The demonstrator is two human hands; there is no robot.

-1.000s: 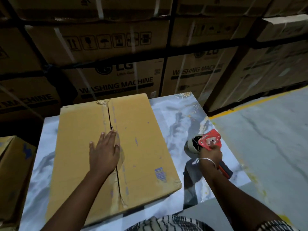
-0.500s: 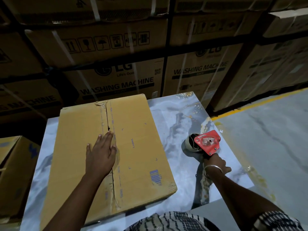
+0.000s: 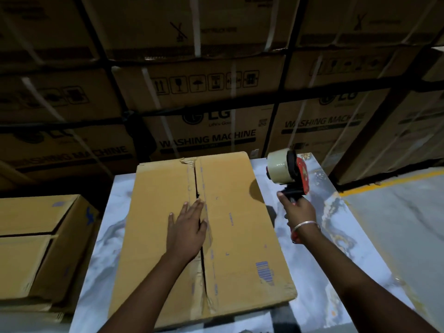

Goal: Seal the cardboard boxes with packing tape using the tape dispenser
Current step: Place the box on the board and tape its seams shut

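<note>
A flat brown cardboard box (image 3: 240, 227) lies on the marble-patterned table (image 3: 319, 280), its two top flaps meeting at a dark centre seam that shows no tape. My left hand (image 3: 186, 229) rests flat on the seam near the box's middle, fingers straight. My right hand (image 3: 298, 209) grips the handle of a red tape dispenser (image 3: 288, 170) and holds it in the air beside the box's far right corner. Its roll of pale tape faces left toward the box.
Another cardboard box (image 3: 36, 241) stands at the left, lower than the table. Stacked washing-machine cartons (image 3: 206, 138) form a wall right behind the table. Grey floor with a yellow line (image 3: 394, 181) lies to the right.
My right hand has lifted the tape dispenser off the table and carried it up toward the box's far right corner. My left hand stays flat on the seam.
</note>
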